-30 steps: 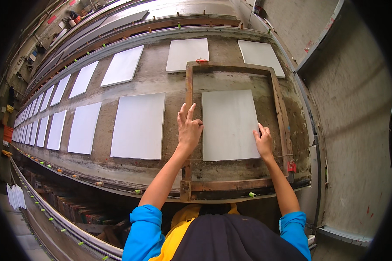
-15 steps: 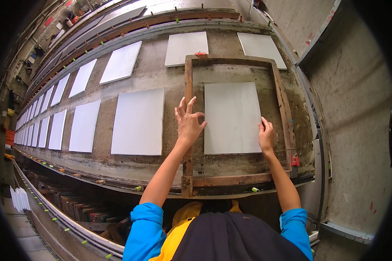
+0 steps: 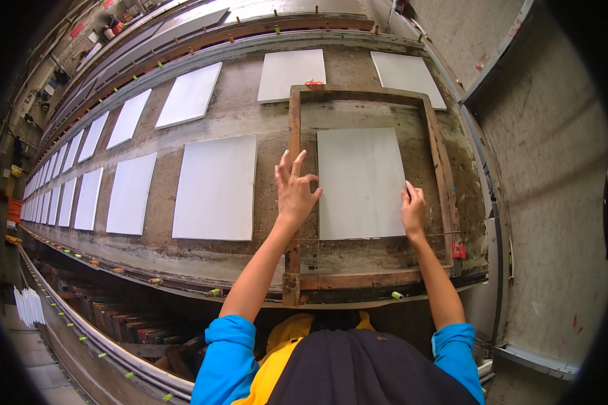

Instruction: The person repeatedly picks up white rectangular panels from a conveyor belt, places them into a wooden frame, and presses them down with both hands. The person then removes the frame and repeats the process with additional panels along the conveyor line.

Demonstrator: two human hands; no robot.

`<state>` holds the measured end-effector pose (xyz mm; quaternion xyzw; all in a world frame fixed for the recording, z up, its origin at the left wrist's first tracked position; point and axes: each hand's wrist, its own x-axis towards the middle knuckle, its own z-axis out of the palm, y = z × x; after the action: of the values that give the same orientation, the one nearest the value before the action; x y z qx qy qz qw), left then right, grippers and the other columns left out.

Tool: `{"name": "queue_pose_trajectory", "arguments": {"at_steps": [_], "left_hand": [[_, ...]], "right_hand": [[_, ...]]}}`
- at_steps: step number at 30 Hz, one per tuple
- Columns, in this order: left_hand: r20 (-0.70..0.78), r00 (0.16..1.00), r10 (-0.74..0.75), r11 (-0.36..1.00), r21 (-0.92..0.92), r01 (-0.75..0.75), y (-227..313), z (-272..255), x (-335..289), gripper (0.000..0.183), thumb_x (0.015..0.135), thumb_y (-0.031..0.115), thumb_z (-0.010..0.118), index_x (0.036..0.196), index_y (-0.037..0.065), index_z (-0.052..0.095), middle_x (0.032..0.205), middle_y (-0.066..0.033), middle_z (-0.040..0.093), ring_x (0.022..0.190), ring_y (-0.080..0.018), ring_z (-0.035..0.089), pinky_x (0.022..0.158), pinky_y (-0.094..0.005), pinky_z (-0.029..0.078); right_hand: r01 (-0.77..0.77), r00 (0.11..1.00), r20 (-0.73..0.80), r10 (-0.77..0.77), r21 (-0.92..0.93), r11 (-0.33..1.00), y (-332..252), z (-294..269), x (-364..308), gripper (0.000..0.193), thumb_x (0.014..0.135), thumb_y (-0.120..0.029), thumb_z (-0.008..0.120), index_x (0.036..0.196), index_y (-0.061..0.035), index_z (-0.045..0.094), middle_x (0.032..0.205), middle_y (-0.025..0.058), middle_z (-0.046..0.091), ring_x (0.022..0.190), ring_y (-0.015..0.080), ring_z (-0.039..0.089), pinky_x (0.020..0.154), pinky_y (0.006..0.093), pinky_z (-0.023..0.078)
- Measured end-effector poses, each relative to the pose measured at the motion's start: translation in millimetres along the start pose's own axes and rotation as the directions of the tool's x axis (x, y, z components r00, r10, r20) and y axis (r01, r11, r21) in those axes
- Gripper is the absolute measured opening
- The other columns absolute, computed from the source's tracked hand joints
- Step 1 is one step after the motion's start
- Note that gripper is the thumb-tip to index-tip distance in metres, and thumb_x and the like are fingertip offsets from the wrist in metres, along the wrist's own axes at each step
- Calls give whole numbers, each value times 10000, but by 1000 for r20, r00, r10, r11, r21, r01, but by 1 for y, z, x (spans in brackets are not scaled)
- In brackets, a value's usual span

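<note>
A white rectangular sheet (image 3: 359, 183) lies flat on the long stained table, inside a brown wooden frame (image 3: 358, 279). My left hand (image 3: 295, 196) is at the sheet's left edge, thumb and forefinger pinched together there and the other fingers raised. At the right edge, my right hand (image 3: 413, 210) has its fingertips and thumb closed on the border. A thin string runs down inside the frame near the sheet's left edge. Red pieces sit on the frame's top bar (image 3: 313, 83) and its lower right side (image 3: 459, 250).
Two rows of white sheets (image 3: 215, 187) stretch away left along the table (image 3: 277, 260). Green and orange pegs (image 3: 215, 292) line its near edge. Dark racks (image 3: 125, 324) stand below left, beside a second rail. A concrete wall (image 3: 554, 169) rises on the right.
The view has shifted very slightly. Both hands keep their places at the sheet's two edges, and the sheet and frame stay put.
</note>
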<state>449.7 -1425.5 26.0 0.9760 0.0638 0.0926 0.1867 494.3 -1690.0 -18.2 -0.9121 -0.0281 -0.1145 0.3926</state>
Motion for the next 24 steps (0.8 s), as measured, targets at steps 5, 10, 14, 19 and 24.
{"name": "queue_pose_trajectory", "arguments": {"at_steps": [5,10,14,19,24], "left_hand": [[-12,1000,5,1000,-7,-5,2,0,0,183,644,233,763,793,143,705,1384,-18,291,1324,-290,83,1095,-507,138],[-17,1000,8,1000,-14,-8,3,-2,-2,164,651,226,759,779,138,706,1382,-23,297,1323,-290,86,1095,-498,151],[-9,1000,6,1000,-18,-6,3,-1,-1,157,652,230,758,773,145,708,1381,-18,303,1321,-287,91,1091,-496,169],[-5,1000,-8,1000,-5,8,1,-2,-3,141,653,228,757,760,151,709,1386,-8,301,1320,-281,98,1085,-494,190],[-20,1000,19,1000,-9,-20,3,-4,-3,130,652,219,757,744,142,707,1379,-17,314,1318,-281,105,1080,-498,203]], "right_hand": [[-5,1000,-23,4,-40,999,-2,1,-4,292,873,-80,502,1136,43,533,937,145,520,795,267,552,725,348,448],[-13,1000,-26,12,-47,999,-7,3,-7,297,874,-73,497,1147,44,525,966,147,507,843,274,540,761,354,443],[41,999,-30,-44,-100,994,1,6,-6,296,878,-76,493,1147,40,527,963,143,500,891,274,515,790,357,427],[57,998,-23,-60,-111,992,0,6,-5,297,878,-80,497,1148,40,527,954,141,498,893,274,503,798,354,421],[99,994,-30,-101,-64,993,6,8,-3,295,877,-74,499,1145,46,525,948,141,497,884,275,504,792,351,423]]}}
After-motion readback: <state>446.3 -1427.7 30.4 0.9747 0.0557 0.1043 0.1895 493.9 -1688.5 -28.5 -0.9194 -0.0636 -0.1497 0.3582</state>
